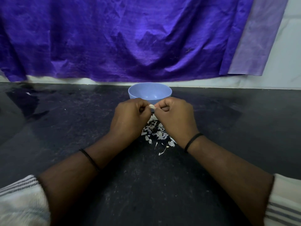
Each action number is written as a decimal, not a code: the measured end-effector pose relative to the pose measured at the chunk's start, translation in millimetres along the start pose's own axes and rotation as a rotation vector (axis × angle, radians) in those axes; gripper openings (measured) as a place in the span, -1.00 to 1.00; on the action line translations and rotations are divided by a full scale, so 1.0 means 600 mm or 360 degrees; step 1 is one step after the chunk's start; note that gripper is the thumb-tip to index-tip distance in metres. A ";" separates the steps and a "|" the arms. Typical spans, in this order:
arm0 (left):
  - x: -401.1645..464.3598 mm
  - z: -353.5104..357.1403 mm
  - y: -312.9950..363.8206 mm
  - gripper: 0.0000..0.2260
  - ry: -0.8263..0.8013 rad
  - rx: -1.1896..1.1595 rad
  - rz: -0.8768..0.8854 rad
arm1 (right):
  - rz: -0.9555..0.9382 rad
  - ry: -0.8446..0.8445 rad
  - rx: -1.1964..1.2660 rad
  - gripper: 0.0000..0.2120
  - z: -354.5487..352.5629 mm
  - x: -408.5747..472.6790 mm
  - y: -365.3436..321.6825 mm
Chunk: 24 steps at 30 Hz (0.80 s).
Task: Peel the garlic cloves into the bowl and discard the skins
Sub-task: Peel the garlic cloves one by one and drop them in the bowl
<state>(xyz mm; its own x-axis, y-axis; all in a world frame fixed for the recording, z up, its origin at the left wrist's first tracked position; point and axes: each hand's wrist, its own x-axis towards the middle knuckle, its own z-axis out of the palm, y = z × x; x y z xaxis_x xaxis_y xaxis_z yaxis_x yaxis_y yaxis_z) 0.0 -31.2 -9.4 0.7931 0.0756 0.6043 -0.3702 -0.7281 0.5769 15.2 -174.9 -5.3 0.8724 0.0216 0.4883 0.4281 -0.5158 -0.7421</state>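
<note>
Between our two hands, a single garlic clove point(151, 106) is pinched, just in front of the blue bowl point(149, 92), which stands at twelve o'clock from the clove and nearly touching our knuckles in this view. We judge the clove's long axis to run roughly from nine to three o'clock, one end in each grip, though only a small pale sliver shows. Both hands are equally near it. Our left hand point(130, 118) is curled tight, its fingers point(141, 106) clamped on the clove's nine o'clock end; our right hand point(176, 117) is curled likewise, its fingers point(160, 106) nipping the three o'clock end, probably at the skin. Neither hand has a finger straightened.

At six o'clock from the clove, a scatter of white skins point(154, 132) lies on the dark counter point(65, 128) between our wrists. The part of the bowl's inside that shows holds nothing. We judge that, once stripped, the clove needs only a short drop towards twelve o'clock.
</note>
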 end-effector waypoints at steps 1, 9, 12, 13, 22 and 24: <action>0.000 -0.001 0.001 -0.90 0.0011 -0.0066 -0.0067 | 0.0027 0.0024 0.0067 -0.93 0.002 -0.001 -0.003; -0.004 0.002 -0.002 -0.82 -0.0113 -0.0111 -0.0193 | -0.0096 0.0110 -0.0105 -0.96 0.019 -0.007 -0.002; -0.002 0.004 -0.003 -0.78 -0.0264 0.0060 -0.0145 | -0.0344 0.0112 -0.0353 -0.94 0.021 -0.005 0.004; -0.001 0.004 -0.003 -0.78 -0.0296 0.0081 -0.0145 | -0.0419 0.0097 -0.0424 -0.92 0.020 -0.004 0.006; 0.000 -0.002 0.000 -0.79 -0.0538 -0.0162 -0.0407 | -0.0802 0.0001 -0.0769 -0.94 0.012 0.007 0.024; 0.002 -0.004 -0.003 -0.79 -0.0602 -0.0239 -0.0462 | -0.0812 -0.0023 -0.0764 -0.95 0.009 0.009 0.025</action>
<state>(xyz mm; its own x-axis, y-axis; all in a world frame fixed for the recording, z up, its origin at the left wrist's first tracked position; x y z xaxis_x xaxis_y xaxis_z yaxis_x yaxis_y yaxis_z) 0.3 -28.3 -8.6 0.9833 -0.0123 0.1813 -0.1516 -0.6056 0.7812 27.8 -177.7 -16.4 0.5947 0.3712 0.7132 0.6362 -0.7596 -0.1352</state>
